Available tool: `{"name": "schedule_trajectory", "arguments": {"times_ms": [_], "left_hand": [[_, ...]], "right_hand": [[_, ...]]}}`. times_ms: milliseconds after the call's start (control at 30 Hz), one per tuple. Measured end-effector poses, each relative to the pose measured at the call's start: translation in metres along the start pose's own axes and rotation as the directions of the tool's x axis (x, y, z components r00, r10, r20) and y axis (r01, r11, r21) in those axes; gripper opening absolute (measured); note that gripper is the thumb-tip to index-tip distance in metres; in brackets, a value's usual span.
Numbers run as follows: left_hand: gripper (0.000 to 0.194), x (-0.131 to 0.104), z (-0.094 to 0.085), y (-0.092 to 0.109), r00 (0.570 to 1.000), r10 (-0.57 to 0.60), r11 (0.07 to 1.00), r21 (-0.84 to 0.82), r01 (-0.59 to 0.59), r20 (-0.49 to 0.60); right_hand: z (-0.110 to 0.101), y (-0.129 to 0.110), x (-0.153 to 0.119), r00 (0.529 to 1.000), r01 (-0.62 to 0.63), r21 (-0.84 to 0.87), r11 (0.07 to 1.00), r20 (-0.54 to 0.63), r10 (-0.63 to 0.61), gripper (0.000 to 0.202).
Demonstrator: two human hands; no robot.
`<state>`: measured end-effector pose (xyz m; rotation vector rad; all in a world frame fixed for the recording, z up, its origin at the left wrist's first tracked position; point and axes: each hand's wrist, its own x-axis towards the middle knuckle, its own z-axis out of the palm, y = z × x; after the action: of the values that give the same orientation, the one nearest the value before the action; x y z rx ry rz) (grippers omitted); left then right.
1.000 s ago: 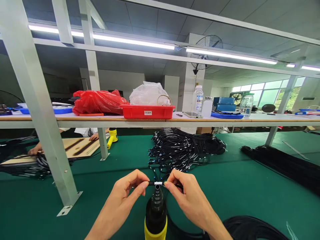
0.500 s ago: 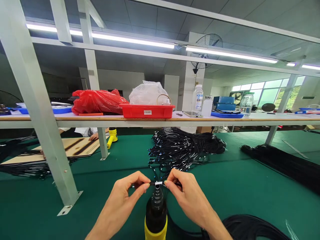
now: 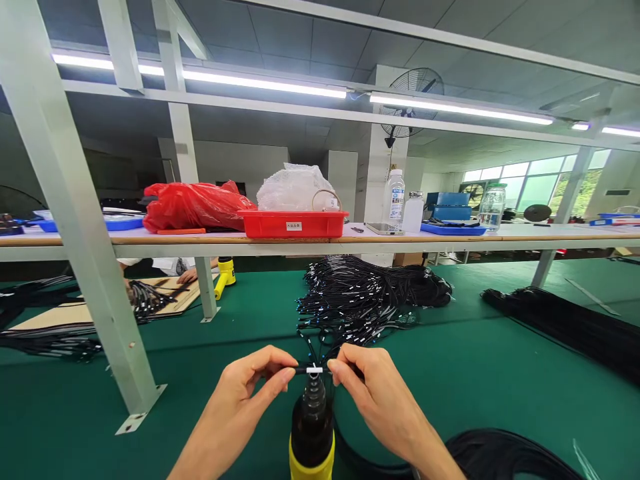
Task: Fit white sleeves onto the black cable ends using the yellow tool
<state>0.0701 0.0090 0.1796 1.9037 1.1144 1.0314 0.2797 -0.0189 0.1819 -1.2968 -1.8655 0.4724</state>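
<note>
A thin black cable with a white sleeve [image 3: 315, 370] on it is stretched level between my two hands. My left hand [image 3: 250, 393] pinches it left of the sleeve with thumb and forefinger. On the other side, my right hand [image 3: 370, 390] pinches the cable just right of the sleeve. Directly beneath the sleeve is the stepped dark nozzle of a yellow and black heat gun [image 3: 313, 433], standing nozzle up. Whether the cable touches the nozzle I cannot tell. Behind my hands lies a large bundle of black cables [image 3: 355, 293] with white and blue ends.
Coiled black cable [image 3: 500, 453] lies at the lower right, another long bundle [image 3: 565, 327] further right. A metal post [image 3: 100, 267] stands left. The shelf [image 3: 225, 248] above holds a red tray [image 3: 295, 227] and bottles. Beyond, a co-worker's hand [image 3: 189, 275] rests by a board [image 3: 50, 317].
Both hands keep their pinch on the cable; my left hand has shifted slightly left, and the white sleeve shows broader. At far left, a cable bundle has appeared on the co-worker's board.
</note>
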Motion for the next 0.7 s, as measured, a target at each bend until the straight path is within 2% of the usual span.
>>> {"name": "schedule_trajectory", "arguments": {"times_ms": [233, 467, 633, 700], "left_hand": [[0.021, 0.0045, 0.0022, -0.0038, 0.999, 0.036, 0.996, 0.083, -0.035, -0.006], [0.019, 0.0026, 0.0015, 0.0009, 0.998, 0.051, 0.989, 0.142, -0.046, -0.032], [0.023, 0.0024, 0.0000, 0.0016, 1.000, 0.017, 0.995, 0.103, -0.015, -0.020], [0.025, 0.0018, -0.0011, 0.0013, 1.000, 0.008, 0.997, 0.073, -0.007, -0.013]], "right_hand": [[0.0014, 0.0032, 0.0030, 1.000, -0.020, -0.004, 1.000, -0.023, 0.020, 0.036], [0.0034, 0.0050, 0.0046, 0.999, -0.015, -0.028, 0.999, -0.034, 0.014, 0.036], [0.0012, 0.0041, 0.0017, 1.000, 0.008, 0.099, 0.995, -0.019, -0.006, 0.021], [-0.0003, 0.0031, 0.0009, 1.000, 0.004, 0.108, 0.994, -0.001, -0.004, 0.023]]}}
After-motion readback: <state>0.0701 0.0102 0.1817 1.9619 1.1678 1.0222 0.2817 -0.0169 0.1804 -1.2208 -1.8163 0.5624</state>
